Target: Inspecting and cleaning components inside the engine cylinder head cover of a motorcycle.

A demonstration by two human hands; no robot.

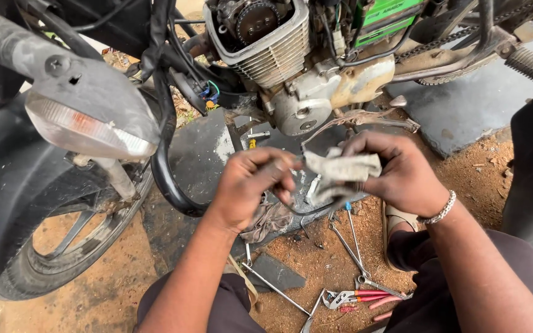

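Below the engine (279,55), you hold a rag (339,172) and a small metal part (286,163) between both hands.

Your right hand (396,176) has its fingers (365,143) curled over the rag and pressed together, bunching the cloth against the palm. Your left hand (251,185) pinches the metal part with thumb and fingers (266,161); it pokes out just past the fingertips and touches the rag's left edge. What kind of part it is, you cannot tell. A second rag (266,221) hangs under your left hand. Pliers (353,298) with red handles and thin spanners (350,243) lie on the dirt ground (316,259) between your knees. The front wheel (63,246) stands well to the left.
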